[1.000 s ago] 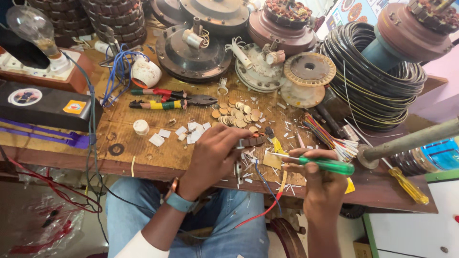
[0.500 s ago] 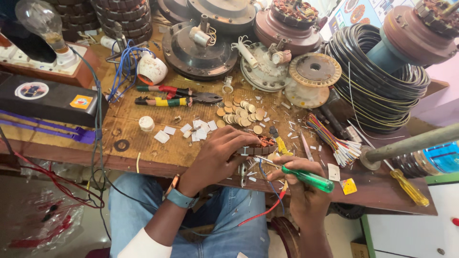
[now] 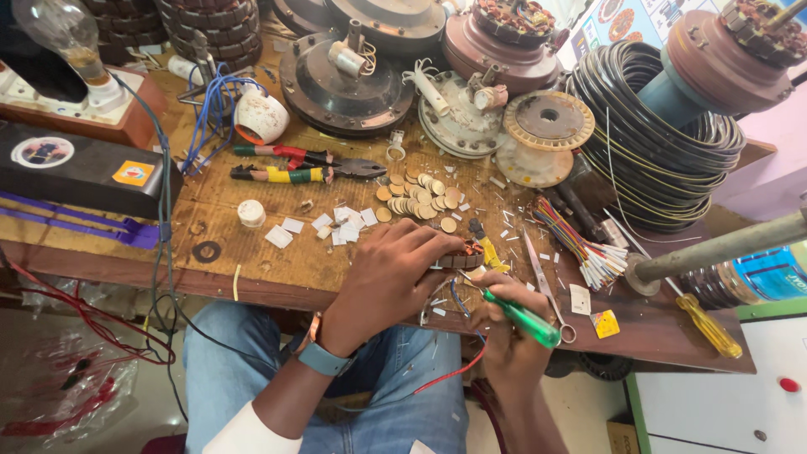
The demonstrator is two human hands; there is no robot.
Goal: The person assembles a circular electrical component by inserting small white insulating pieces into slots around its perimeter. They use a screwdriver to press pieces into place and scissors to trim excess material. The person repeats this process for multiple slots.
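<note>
My left hand (image 3: 388, 273) presses down on a small copper-wound coil part (image 3: 461, 260) at the near edge of the wooden workbench (image 3: 252, 265). My right hand (image 3: 506, 336) grips a green-handled screwdriver (image 3: 521, 319), its tip pointing toward the coil part. A blue wire and a red wire (image 3: 454, 374) hang from the part below the bench edge. A blue watch (image 3: 324, 360) is on my left wrist.
A pile of small brass discs (image 3: 416, 200) and white paper scraps (image 3: 340, 227) lie beyond my hands. Pliers (image 3: 303, 166), scissors (image 3: 545, 286), a yellow screwdriver (image 3: 708, 324), a wire bundle (image 3: 580, 244), a black wire coil (image 3: 656, 168), motor housings (image 3: 345, 71), a bulb (image 3: 63, 34) and a black box (image 3: 80, 168) crowd the bench.
The screwdriver has swung from lying flat to the right toward the coil part, my right hand drawing nearer to my left. The left hand stays on the part.
</note>
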